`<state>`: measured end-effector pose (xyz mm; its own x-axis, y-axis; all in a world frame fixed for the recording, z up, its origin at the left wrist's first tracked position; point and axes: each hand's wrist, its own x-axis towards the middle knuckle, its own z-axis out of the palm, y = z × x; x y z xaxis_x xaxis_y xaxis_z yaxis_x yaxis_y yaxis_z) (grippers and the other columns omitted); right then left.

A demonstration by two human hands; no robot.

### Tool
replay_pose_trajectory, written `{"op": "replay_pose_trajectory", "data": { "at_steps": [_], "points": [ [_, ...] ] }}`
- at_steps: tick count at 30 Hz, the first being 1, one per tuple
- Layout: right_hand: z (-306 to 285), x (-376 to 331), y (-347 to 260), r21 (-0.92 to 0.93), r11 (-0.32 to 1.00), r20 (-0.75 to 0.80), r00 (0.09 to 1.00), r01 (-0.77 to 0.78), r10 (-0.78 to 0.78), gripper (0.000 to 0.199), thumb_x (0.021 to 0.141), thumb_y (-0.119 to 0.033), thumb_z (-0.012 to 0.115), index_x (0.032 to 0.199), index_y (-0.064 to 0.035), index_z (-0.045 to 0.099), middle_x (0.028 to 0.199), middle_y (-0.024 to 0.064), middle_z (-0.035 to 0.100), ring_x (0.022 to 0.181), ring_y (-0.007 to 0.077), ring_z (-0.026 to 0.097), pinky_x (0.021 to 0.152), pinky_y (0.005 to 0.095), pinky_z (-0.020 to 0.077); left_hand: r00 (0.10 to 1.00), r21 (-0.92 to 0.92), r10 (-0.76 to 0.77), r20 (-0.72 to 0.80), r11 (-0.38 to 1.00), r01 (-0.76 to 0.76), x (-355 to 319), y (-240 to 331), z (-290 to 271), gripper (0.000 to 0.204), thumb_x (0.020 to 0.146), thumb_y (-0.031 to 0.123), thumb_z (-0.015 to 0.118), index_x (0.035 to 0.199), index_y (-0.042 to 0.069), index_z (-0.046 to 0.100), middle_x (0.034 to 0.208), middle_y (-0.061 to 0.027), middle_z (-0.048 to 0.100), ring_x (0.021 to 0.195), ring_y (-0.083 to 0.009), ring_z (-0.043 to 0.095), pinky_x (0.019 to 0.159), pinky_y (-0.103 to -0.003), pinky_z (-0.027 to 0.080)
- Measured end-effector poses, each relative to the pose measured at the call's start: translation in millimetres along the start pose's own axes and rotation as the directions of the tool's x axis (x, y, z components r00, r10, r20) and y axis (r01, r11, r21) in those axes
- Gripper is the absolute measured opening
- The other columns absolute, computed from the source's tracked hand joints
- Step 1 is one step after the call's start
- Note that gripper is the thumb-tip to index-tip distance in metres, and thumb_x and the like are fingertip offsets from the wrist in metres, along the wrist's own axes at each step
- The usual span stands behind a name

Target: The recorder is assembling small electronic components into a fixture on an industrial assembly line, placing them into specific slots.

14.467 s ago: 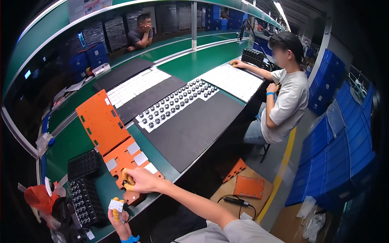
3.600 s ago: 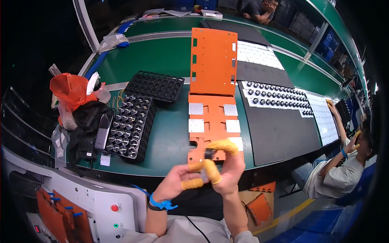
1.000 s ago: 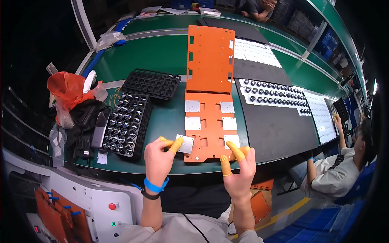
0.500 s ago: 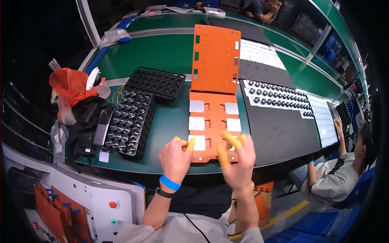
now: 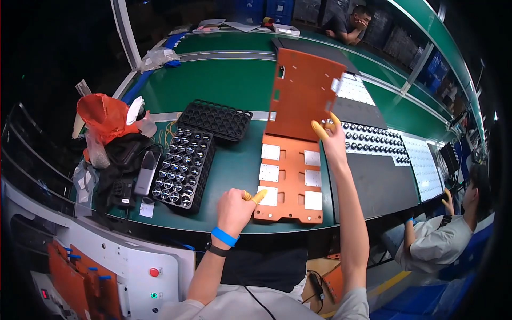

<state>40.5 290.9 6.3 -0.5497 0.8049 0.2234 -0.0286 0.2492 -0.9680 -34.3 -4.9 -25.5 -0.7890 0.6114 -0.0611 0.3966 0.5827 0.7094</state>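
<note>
An orange hinged fixture stands on the green table, its base (image 5: pixel 294 184) holding two columns of square white plates (image 5: pixel 268 196). My right hand (image 5: pixel 332 136), with yellow finger covers, is closed on the right edge of the raised orange lid (image 5: pixel 304 96). The lid tilts toward me. My left hand (image 5: pixel 237 208) is curled beside the base's near-left corner. Its yellow-covered fingertips touch the nearest left plate, and I see nothing held in it.
Left of the fixture are a black tray of shiny round lenses (image 5: pixel 181 168), an empty black tray (image 5: pixel 216 118) and an orange bag (image 5: pixel 104 117). Black mats (image 5: pixel 368 184) with white boards lie to the right. A co-worker (image 5: pixel 434 242) sits at the right; another person (image 5: pixel 349 26) is behind.
My right hand has moved from the base's near-right plate up to the lid's right edge. The lid has swung partly down toward me. My left hand stays by the same plate.
</note>
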Motion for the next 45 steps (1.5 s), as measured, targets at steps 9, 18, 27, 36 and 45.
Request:
{"op": "replay_pose_trajectory", "data": {
  "at_steps": [9, 18, 27, 36, 45],
  "points": [
    [-56.0, -136.0, -12.2, -0.479, 0.636, 0.312, 0.795, 0.605, -0.521, 0.051, 0.075, 0.008, 0.066, 0.125, -0.0017, 0.067, 0.128, 0.0188, 0.064, 0.122, 0.0383, 0.062, 0.110, 0.0464, 0.0461, 0.991, -0.076, 0.119, -0.069, 0.989, -0.124, -5.7, -5.1, 7.1, 0.027, 0.085, 0.023, 0.070, 0.070, 0.001, 0.072, 0.067, -0.0249, 0.063, 0.068, -0.0449, 0.064, 0.060, -0.050, 0.049],
    [-50.3, -206.2, 9.5, -0.156, 0.973, 0.281, 0.952, 0.172, -0.123, 0.121, 0.072, -0.019, 0.094, 0.164, -0.0113, 0.015, 0.162, 0.0208, 0.030, 0.150, 0.0356, 0.033, 0.119, 0.0483, 0.0343, 0.995, -0.139, -0.030, 0.095, 0.989, 0.043, -4.5, 3.5, -12.0, 0.039, 0.095, 0.033, 0.059, 0.082, 0.000, 0.074, 0.076, -0.0281, 0.065, 0.080, -0.0491, 0.066, 0.067, -0.052, 0.051],
    [-70.4, -193.2, 53.3, 0.425, 0.862, 0.153, 0.960, -0.277, 0.233, 0.051, 0.101, -0.020, 0.064, 0.147, -0.0045, 0.048, 0.138, 0.0089, 0.057, 0.129, 0.0213, 0.057, 0.100, 0.0435, 0.0549, 0.988, -0.345, 0.153, 0.024, 0.929, -0.136, -31.7, -5.0, 13.8, 0.056, 0.080, 0.051, 0.084, 0.083, -0.004, 0.071, 0.065, -0.0090, 0.063, 0.061, -0.0141, 0.058, 0.057, -0.036, 0.047],
    [-50.6, -189.5, 36.7, 0.557, 0.717, 0.195, 0.905, -0.419, 0.378, 0.044, 0.092, -0.029, 0.071, 0.128, -0.0058, 0.061, 0.117, 0.0109, 0.069, 0.102, 0.0263, 0.071, 0.077, 0.0401, 0.0617, 0.990, -0.544, 0.111, -0.083, 0.828, -0.138, -71.4, 11.1, -9.6, 0.053, 0.085, 0.040, 0.084, 0.071, -0.003, 0.058, 0.061, -0.0029, 0.049, 0.061, -0.0100, 0.043, 0.055, -0.036, 0.040],
    [16.0, -269.8, -122.1, 0.633, 0.770, 0.271, 0.955, -0.081, -0.123, 0.053, 0.086, -0.010, 0.073, 0.135, 0.0046, 0.058, 0.125, 0.0176, 0.061, 0.106, 0.0282, 0.062, 0.092, 0.0390, 0.0544, 0.846, -0.550, 0.141, -0.514, 0.703, -0.451, -232.1, 24.3, -124.6, 0.035, 0.085, 0.021, 0.086, 0.105, -0.001, 0.067, 0.077, 0.0048, 0.047, 0.068, -0.0038, 0.041, 0.059, -0.024, 0.035]
  ]
}}
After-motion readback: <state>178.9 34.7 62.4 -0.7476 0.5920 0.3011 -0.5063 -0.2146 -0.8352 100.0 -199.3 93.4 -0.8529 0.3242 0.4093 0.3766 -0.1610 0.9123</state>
